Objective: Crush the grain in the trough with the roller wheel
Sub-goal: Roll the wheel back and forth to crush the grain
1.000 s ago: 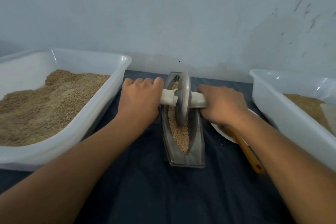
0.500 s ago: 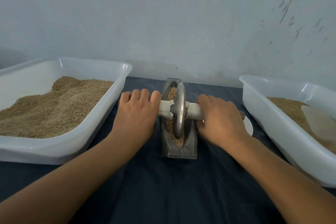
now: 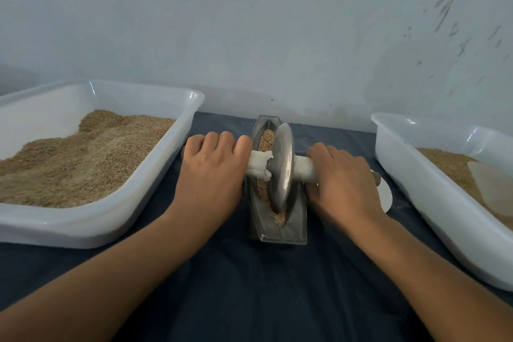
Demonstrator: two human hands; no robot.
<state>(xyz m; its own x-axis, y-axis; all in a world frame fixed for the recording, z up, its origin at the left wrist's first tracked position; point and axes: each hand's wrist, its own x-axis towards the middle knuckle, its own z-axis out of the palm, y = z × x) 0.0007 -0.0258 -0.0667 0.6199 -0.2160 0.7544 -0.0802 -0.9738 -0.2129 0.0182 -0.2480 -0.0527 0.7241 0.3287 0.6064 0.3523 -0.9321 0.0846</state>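
Observation:
A narrow metal trough [image 3: 297, 226] stands lengthwise in the middle of the dark cloth, with brown grain [image 3: 266, 137] along its groove. A metal roller wheel [image 3: 281, 166] stands upright in the groove, over the near half of the trough. A white-wrapped axle [image 3: 302, 168] runs through the wheel to both sides. My left hand [image 3: 212, 172] grips the axle's left end, and my right hand [image 3: 342, 183] grips its right end. The axle's ends are hidden under my fingers.
A large white tub [image 3: 155, 197] heaped with brown grain stands at the left. Another white tub [image 3: 433, 197] with grain and a pale scoop [image 3: 491, 186] stands at the right. A white plate [image 3: 384, 194] lies behind my right hand. A pale wall closes off the back.
The wheel has rolled from the trough's middle toward its near end, and both hands came with it. The camera has tilted up slightly, so the wooden handle beside the plate is out of sight.

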